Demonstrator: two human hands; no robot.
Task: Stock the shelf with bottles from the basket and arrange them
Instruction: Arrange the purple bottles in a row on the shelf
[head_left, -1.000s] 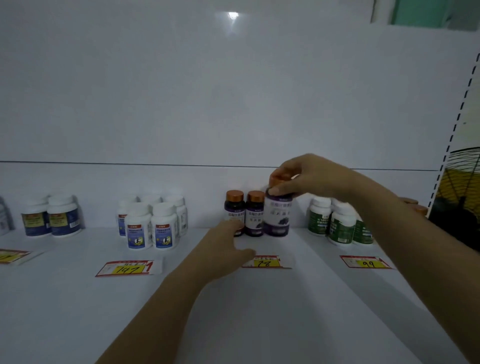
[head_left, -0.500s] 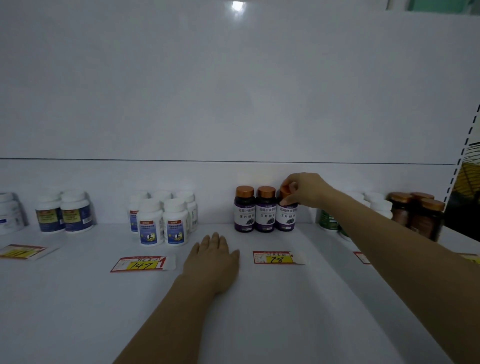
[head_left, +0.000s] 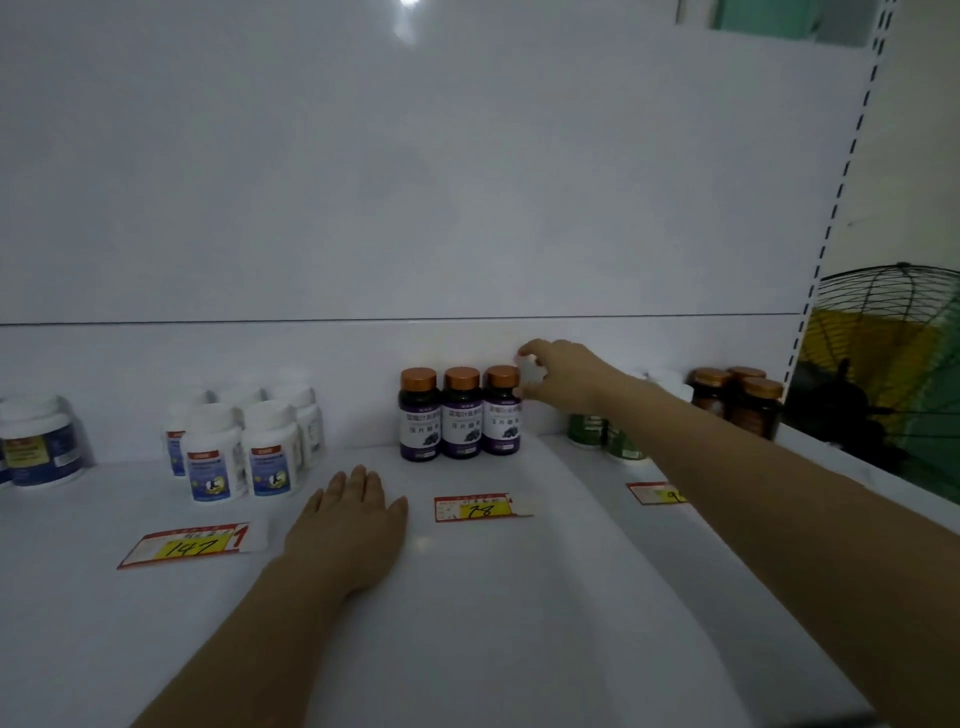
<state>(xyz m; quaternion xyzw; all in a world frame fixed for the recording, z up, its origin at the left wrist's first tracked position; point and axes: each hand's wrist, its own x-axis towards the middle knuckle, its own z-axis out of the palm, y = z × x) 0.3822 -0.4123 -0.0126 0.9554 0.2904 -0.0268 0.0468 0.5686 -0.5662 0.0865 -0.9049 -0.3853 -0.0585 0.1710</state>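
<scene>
I have the left hand lying flat, palm down and fingers straight, on the white shelf at centre frame. It sits between the "147" price tag to its left and the "78" price tag to its right, touching neither.

The right hand reaches in from the lower right to the back of the shelf, just right of centre. Its fingers are curled, and there is a white object at the fingertips. I cannot tell what it is, nor whether the fingers actually pinch it.

Three purple-label bottles with copper caps stand upright in a tight row against the back panel, directly behind the "78" tag. The rightmost one is just beside the right hand's fingertips.

Left of the row, a cluster of white bottles with blue labels stands upright. More white bottles sit at the far left edge. Green-label bottles show partly behind the right forearm, and brown bottles with copper caps stand at the far right. A wire fan guard fills the right edge of the frame.
</scene>
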